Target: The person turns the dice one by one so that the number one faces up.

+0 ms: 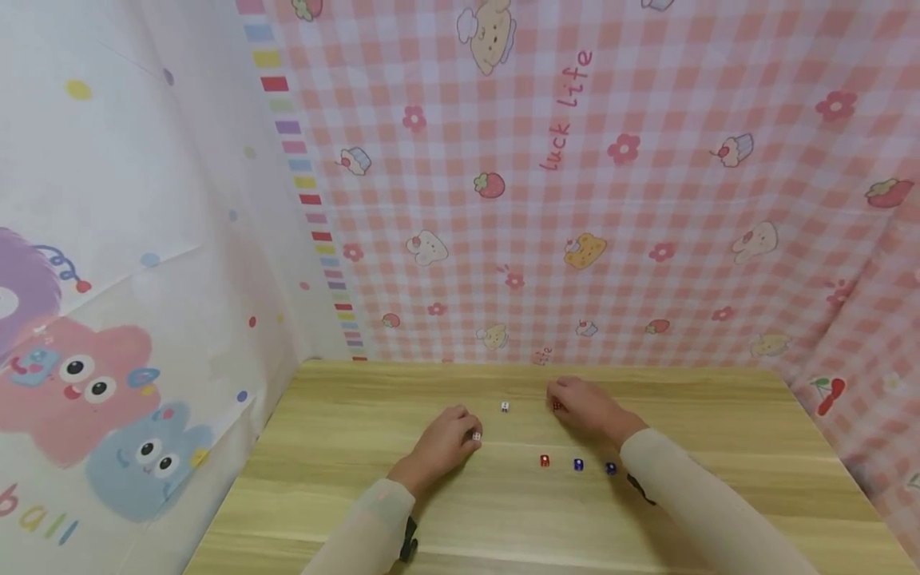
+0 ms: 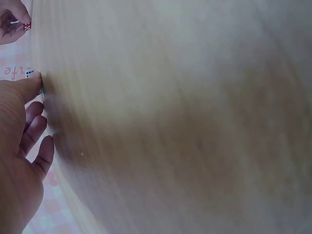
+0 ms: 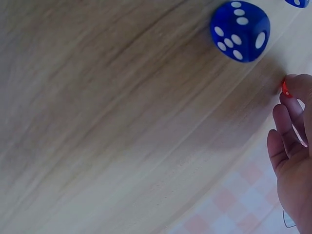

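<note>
In the head view my left hand (image 1: pixel 443 442) pinches a white die (image 1: pixel 477 436) at the table surface. A second white die (image 1: pixel 505 407) rests on the table between the hands. My right hand (image 1: pixel 585 406) pinches a red die (image 1: pixel 557 406) farther back on the right. The right wrist view shows this red die (image 3: pixel 286 89) between thumb and fingertip, the other fingers loosely bent. Nearer me lie another red die (image 1: pixel 545 461) and two blue dice, one blue die (image 1: pixel 578 464) beside the other blue die (image 1: pixel 611 468), close to the right sleeve.
The dice lie on a wood-grain table (image 1: pixel 323 447). A pink checked cloth (image 1: pixel 532 208) hangs behind its back edge. On the left hangs a white cloth (image 1: pixel 201 319) with cartoon figures. Dark bands show at both wrists.
</note>
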Demonstrator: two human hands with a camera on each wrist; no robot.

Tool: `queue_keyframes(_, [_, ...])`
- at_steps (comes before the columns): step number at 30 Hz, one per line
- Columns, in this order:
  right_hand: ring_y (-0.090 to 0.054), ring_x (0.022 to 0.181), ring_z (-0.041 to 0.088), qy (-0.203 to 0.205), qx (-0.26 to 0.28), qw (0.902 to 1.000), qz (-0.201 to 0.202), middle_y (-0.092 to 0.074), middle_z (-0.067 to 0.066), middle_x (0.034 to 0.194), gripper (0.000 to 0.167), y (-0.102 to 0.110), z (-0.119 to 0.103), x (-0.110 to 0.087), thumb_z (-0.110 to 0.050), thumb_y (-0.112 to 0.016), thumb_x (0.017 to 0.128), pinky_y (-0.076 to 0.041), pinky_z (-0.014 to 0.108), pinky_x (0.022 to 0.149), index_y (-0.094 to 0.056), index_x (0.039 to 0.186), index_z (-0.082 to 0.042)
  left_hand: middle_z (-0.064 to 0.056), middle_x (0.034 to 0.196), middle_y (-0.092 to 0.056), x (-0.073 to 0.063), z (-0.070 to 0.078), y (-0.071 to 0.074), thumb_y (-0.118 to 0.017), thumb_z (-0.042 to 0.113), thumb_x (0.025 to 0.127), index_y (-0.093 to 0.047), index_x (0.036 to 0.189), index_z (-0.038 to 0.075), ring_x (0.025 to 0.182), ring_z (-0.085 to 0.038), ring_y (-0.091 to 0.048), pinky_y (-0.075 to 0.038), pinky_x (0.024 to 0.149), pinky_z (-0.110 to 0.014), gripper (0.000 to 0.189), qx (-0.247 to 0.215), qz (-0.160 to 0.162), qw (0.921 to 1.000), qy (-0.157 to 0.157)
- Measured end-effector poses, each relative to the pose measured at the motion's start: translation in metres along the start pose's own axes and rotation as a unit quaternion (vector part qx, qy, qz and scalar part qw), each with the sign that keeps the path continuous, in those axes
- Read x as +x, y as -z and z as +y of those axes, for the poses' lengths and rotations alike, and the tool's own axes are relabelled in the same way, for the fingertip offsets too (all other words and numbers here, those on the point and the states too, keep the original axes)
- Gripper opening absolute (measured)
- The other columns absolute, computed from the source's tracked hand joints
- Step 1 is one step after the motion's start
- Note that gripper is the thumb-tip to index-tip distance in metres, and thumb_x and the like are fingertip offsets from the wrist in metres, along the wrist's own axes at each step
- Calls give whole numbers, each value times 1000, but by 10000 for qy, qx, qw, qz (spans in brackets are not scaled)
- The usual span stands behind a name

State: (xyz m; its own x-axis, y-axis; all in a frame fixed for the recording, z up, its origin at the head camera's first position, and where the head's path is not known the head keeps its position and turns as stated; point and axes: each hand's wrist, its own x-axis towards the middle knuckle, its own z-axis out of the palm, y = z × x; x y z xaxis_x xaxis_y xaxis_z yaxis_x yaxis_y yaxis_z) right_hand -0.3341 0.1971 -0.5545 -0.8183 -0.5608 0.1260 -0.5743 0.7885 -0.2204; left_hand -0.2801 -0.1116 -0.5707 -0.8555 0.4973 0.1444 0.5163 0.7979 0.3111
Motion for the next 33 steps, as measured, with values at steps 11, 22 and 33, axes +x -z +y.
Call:
queue_keyframes(11, [-58,87,15,28,-228,9997,27,-61,-3,95,8,4,-3,0,-9,-72,95,-54,35,80,-68,94,-17,5,99,-58,-1,0,-1,-73,26,98,-69,102,19,93,-12,-52,-51,86,-31,9,-21,-6,10000,-4])
queue_keyframes(22, [-59,87,15,22,-89,9999,69,-62,-2,94,12,4,-1,-2,-7,-73,93,-54,35,79,-68,97,-16,5,100,-58,-1,0,0,-73,27,98,-69,101,19,94,-12,-52,-51,88,-31,9,3,35,10000,-16])
queue_keyframes(33, [-56,85,14,-89,-3,10000,14,-59,-2,92,12,6,3,-7,-12,-74,93,-53,35,77,-64,98,-15,5,100,-57,-1,-1,-1,-74,26,97,-69,100,19,93,-12,-52,-50,87,-31,9,-19,64,10000,-62])
